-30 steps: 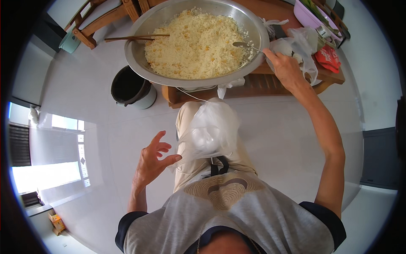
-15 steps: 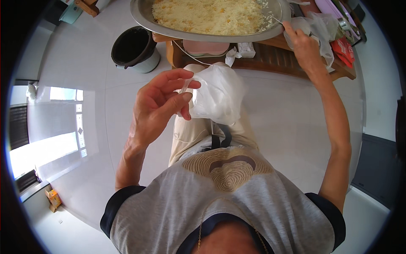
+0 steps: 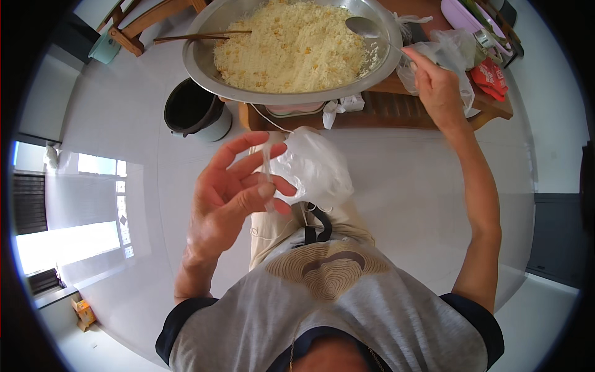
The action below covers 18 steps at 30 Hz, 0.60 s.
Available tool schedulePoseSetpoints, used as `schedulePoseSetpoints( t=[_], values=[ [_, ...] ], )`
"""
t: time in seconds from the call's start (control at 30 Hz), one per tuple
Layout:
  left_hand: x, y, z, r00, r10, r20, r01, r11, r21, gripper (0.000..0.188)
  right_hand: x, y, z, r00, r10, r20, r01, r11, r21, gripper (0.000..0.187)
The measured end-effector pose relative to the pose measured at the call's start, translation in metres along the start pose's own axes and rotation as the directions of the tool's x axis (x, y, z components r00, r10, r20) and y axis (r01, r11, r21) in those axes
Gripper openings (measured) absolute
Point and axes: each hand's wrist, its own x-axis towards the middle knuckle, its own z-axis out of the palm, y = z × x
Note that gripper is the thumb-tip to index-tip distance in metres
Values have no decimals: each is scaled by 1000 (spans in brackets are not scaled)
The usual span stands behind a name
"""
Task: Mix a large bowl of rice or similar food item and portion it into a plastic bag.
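Grey shirt (image 3: pixel 334 294); navy cuffs (image 3: pixel 476 328); beige trousers (image 3: pixel 271 230)

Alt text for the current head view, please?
A right hand holds a spoon over a metal basin of pale grains; the left hand holds the edge of a plastic bag. Chopsticks lie across the basin's left rim.

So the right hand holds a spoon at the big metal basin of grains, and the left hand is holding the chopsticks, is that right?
Not quite: the left hand holds the thin plastic bag, not the chopsticks, which lie over the rim of the big metal basin. The head view shows this. The right hand does hold a spoon.
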Motion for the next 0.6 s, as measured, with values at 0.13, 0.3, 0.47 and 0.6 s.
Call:
schedulePoseSetpoints(
  t=[0.13, 0.3, 0.47, 0.6],
  values=[
    [-1, 2, -7, 997, 66, -34, -66, 998, 6, 57, -13, -33, -34, 839, 375, 394, -534, 708, 462, 27],
    [-1, -5, -5, 994, 76, -77, -64, 987, 149, 64, -56, -68, -36, 806, 118, 579, -505, 647, 571, 27],
    [-2, 3, -5, 998, 50, 34, -53, 993, 102, 58, -72, -100, -5, 755, -212, 620, -66, 917, 394, 31],
    [-1, -3, -2, 998, 68, -18, -62, 972, 227, 64, -82, -107, 22, 753, -156, 640, -93, 937, 337, 30]
  ],
)
